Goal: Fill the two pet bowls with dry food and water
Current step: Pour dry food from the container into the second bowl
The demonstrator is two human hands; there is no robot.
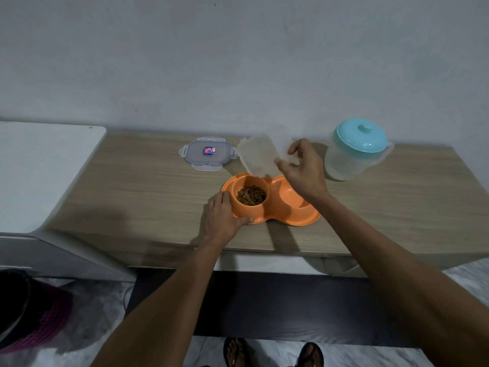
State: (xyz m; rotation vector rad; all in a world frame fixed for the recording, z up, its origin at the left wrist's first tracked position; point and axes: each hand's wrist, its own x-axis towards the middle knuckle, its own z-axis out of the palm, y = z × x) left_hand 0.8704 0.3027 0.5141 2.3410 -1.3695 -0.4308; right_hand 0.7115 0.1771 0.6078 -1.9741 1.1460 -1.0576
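An orange double pet bowl [288,218] sits on the wooden table. Its left bowl holds brown dry food [250,195]; its right bowl [290,198] looks empty, partly hidden by my arm. My left hand [224,218] grips the left end of the orange dish. My right hand [301,169] holds a clear plastic container [260,158] tipped mouth-down over the left bowl; the container looks empty and blurred. A frosted water jug [352,160] with a turquoise lid [361,135] stands upright to the right of my right hand.
The container's clear lid [207,154] with a blue label lies flat behind the bowls. The wooden table [132,186] backs onto a grey wall. A white cabinet [39,165] adjoins its left side. My sandalled feet [272,353] stand below the front edge.
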